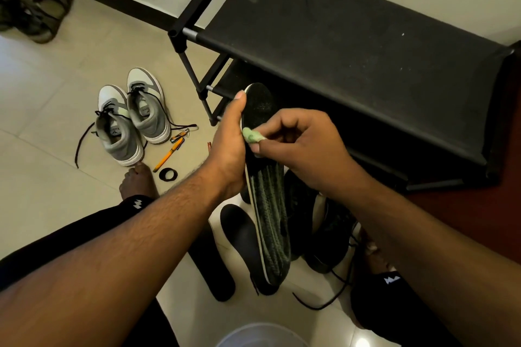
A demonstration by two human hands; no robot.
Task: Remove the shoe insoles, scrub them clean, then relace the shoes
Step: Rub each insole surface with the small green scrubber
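**Scrubbing the held insole**

I have the insole (265, 177) up in front of me, above the floor, between the two hands. My left hand (228, 144) clamps its edge, thumb along the toe end. My right hand (298, 146) pinches a small green scrubber (251, 135) against the upper face. I judge the insole light, thin and bendy, so it will flex under pressure; best gripped along the side near the middle. Two more insoles (242, 234) lie on the floor below, beside the black shoes (329, 236)
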